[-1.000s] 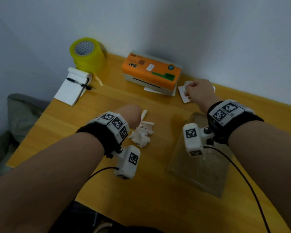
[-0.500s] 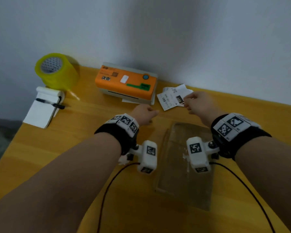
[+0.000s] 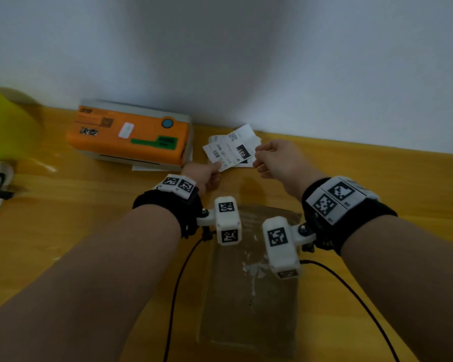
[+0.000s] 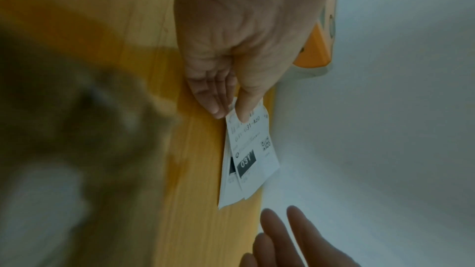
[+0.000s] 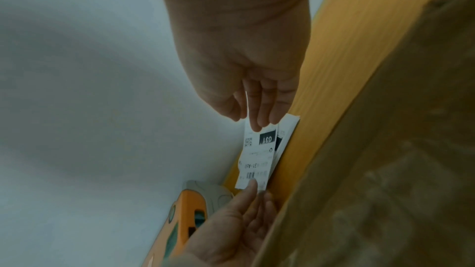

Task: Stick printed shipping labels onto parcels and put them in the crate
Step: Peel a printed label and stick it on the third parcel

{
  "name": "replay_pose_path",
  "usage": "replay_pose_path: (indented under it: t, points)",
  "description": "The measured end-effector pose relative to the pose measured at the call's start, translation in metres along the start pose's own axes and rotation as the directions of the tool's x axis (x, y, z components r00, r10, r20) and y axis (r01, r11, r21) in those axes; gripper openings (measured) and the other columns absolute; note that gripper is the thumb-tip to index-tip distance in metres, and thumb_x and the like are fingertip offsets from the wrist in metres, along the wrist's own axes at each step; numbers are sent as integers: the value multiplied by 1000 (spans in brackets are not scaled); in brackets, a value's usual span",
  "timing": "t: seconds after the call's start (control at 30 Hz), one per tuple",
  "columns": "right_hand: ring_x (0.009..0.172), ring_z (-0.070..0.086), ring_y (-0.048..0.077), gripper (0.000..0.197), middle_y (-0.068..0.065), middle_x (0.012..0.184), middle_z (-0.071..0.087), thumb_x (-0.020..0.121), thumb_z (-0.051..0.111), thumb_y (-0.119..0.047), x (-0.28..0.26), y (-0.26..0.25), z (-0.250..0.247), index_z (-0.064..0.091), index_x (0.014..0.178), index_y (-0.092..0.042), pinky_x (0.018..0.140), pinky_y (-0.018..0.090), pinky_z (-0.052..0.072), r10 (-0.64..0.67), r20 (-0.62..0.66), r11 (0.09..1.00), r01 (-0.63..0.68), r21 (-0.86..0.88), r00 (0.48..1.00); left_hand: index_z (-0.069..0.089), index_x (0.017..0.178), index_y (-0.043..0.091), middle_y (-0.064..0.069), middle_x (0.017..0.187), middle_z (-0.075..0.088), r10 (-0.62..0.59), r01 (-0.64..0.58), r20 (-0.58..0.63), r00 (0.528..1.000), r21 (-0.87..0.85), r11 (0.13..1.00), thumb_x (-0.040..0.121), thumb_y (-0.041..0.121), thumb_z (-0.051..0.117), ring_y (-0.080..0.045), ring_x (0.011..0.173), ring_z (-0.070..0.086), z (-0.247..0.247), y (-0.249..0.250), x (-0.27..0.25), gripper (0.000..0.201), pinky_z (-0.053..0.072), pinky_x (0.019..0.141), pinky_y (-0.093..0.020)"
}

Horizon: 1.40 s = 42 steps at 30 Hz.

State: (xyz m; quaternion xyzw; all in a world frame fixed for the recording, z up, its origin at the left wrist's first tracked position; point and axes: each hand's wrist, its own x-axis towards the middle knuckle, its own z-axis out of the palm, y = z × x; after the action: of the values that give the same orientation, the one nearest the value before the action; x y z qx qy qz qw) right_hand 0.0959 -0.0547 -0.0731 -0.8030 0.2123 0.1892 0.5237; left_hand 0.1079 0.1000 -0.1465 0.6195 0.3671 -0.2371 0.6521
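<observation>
From the head camera, both hands hold one shipping label [image 3: 229,150] above the table [image 3: 63,205], at 12 o'clock from the clear parcel [image 3: 249,283].

Left wrist: the left hand [image 4: 231,48] pinches its end.

Right wrist: the right hand [image 5: 241,58] pinches the other end. A second label [image 5: 285,135] below might lift together.

Top shipping label [image 3: 229,150]: white, printed with a barcode, a small QR code and a black block reading "031"; held raised at both short ends, over further labels [image 3: 246,163] lying beneath. Parcel [image 3: 249,283]: clear flat plastic bag, lying flat on the wooden table, nearer the person than the labels.
</observation>
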Motion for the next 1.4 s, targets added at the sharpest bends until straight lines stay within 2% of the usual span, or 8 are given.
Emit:
replay_pose_path:
  t: [0.13, 0.3, 0.4, 0.53, 0.73, 1.03, 1.2, 1.4]
  points:
    - [72, 55, 13, 18, 8, 89, 62, 95, 48, -8, 4, 3, 2, 57, 110, -6, 62, 23, 50, -22, -11, 1000, 22, -17, 1000, 58, 79, 5, -6, 70, 59, 59, -70, 62, 996, 182, 981, 88, 5, 62, -12, 59, 50, -5, 6, -2, 9, 44, 55, -21]
    - [88, 58, 16, 23, 5, 103, 56, 94, 51, -14, -1, -2, -1, 54, 117, -10, 61, 21, 49, -196, -69, 967, 181, -177, 978, 58, 104, 10, -6, 93, 62, 375, -405, 157, 913, 448, 797, 93, 17, 55, -14, 81, 59, -20, 24, -29, 14, 52, 75, -28]
    - [104, 55, 22, 33, 8, 116, 50, 91, 58, -23, -5, -14, -3, 54, 123, -14, 83, 29, 52, -349, -104, 912, 313, -265, 931, 52, 108, 7, -6, 108, 62, 498, -545, 234, 835, 484, 685, 98, 18, 46, -17, 96, 62, -29, 40, -60, 16, 55, 79, -28]
    - [131, 36, 20, 52, 6, 141, 39, 91, 58, -37, -30, -41, -14, 45, 137, -17, 106, 21, 25, -535, -42, 790, 482, -380, 844, 55, 105, 6, -2, 96, 68, 574, -671, 349, 741, 390, 630, 96, 16, 49, -13, 89, 68, -38, 54, -110, 14, 57, 78, -28]
    - [84, 66, 16, 21, 6, 97, 68, 93, 57, -28, -97, -56, -38, 65, 99, -10, 76, 31, 57, -576, -17, 815, 573, -89, 817, 59, 94, 11, 2, 85, 67, 672, -785, 407, 619, 292, 546, 93, 14, 54, 5, 69, 64, -41, 50, -187, 5, 49, 61, -9]
    - [69, 65, 22, 28, 10, 79, 68, 94, 56, -25, -180, -18, -55, 67, 84, -1, 63, 33, 54, -665, 21, 745, 665, -59, 747, 64, 86, 12, 1, 77, 66, 706, -811, 400, 585, 253, 528, 94, 24, 54, -7, 69, 60, -30, 23, -259, 18, 49, 65, -21]
    - [64, 61, 7, 26, 1, 76, 65, 95, 54, -22, -200, -8, -61, 66, 88, 0, 57, 20, 51, -705, 84, 697, 710, -98, 704, 65, 86, 10, -1, 76, 66, 644, -769, 439, 626, 215, 601, 93, 23, 56, -15, 71, 58, -31, 11, -277, 18, 49, 66, -24]
    - [67, 62, 3, 19, -10, 74, 63, 95, 55, -25, -209, -3, -67, 63, 79, -18, 57, 14, 48, -717, 124, 666, 727, -167, 686, 64, 84, 11, 2, 74, 64, 639, -745, 419, 645, 158, 648, 93, 24, 55, -8, 66, 57, -35, 5, -290, 19, 49, 64, -20]
